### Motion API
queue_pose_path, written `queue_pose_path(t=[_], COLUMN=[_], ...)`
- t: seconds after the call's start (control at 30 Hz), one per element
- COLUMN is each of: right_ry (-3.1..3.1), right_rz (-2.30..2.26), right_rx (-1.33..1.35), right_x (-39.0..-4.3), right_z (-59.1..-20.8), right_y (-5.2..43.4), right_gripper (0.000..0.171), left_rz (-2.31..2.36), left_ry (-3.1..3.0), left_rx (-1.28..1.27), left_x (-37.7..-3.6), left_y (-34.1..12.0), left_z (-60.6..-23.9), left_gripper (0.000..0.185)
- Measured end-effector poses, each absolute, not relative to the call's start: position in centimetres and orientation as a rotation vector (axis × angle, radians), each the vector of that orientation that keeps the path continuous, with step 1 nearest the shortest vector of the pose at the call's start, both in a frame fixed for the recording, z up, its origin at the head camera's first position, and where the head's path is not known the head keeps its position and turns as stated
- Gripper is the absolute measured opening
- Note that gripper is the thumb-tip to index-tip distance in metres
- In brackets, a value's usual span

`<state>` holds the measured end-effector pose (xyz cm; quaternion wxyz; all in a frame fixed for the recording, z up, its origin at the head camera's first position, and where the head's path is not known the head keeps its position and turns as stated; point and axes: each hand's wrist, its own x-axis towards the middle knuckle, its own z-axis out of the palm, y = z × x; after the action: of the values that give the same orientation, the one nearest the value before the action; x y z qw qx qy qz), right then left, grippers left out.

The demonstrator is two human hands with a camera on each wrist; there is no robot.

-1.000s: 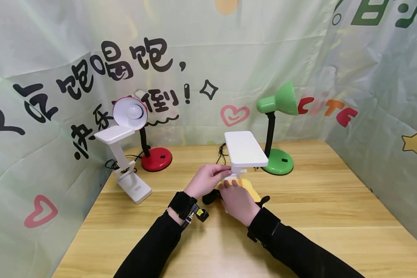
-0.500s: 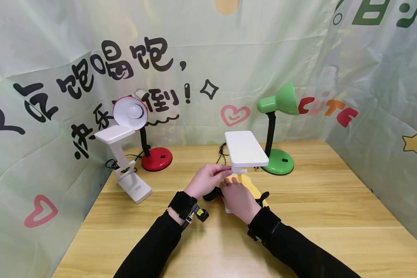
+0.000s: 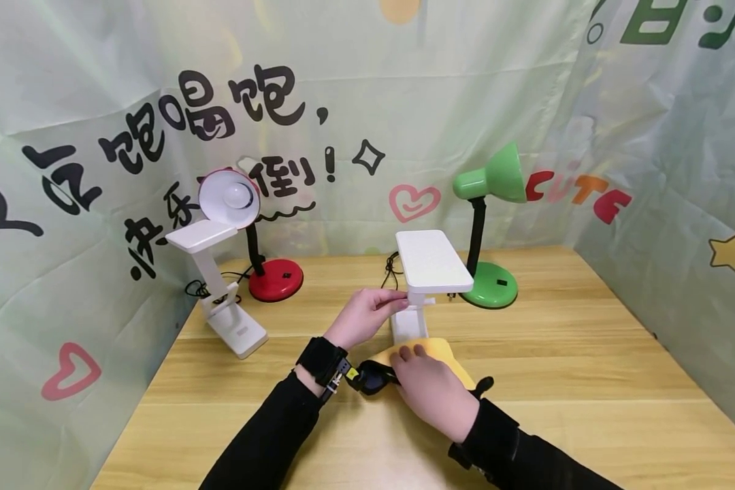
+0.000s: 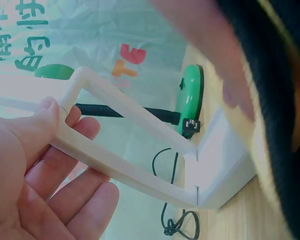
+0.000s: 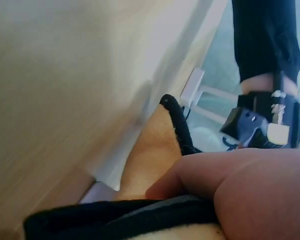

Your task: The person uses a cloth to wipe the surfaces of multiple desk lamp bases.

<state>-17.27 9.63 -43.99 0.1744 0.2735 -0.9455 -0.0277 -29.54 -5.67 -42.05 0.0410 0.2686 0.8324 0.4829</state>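
A white folding desk lamp (image 3: 433, 269) stands mid-table. My left hand (image 3: 367, 314) grips its frame arm just under the flat head; in the left wrist view the fingers (image 4: 65, 185) curl round that white arm (image 4: 125, 165). My right hand (image 3: 431, 388) lies nearer me and holds a yellow cloth (image 3: 444, 352) with a black hem against the lamp's foot. In the right wrist view the thumb (image 5: 225, 185) presses on the cloth (image 5: 155, 150). The lamp's post (image 3: 407, 323) shows above the cloth; its base is hidden.
A second white folding lamp (image 3: 217, 286) stands at the left, with a red gooseneck lamp (image 3: 275, 279) behind it. A green gooseneck lamp (image 3: 493, 286) stands behind and right of the held lamp. Black cords trail at the back. Printed fabric walls enclose the wooden table (image 3: 576, 354).
My right hand has slid the yellow cloth toward me and down, which uncovers the lamp's post. The left hand and the lamp have stayed put.
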Motion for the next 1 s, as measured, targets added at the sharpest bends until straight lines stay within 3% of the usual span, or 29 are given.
queue_pose_path(t=[0.33,1.0], right_ry=[-2.714,-2.585], right_rz=[0.010,-0.123], right_rx=[0.698,0.722], right_x=[-16.5,-24.0], right_z=[-44.4,-45.6], right_y=[9.0,9.4], right_gripper=[0.032,0.020], left_rz=[1.480,1.449], left_ry=[2.550,2.571], left_rx=[0.831,0.882], left_x=[-29.7,-29.2], left_y=[-5.7,-5.8], left_z=[-42.3,-41.6], left_gripper=[0.032,0.031])
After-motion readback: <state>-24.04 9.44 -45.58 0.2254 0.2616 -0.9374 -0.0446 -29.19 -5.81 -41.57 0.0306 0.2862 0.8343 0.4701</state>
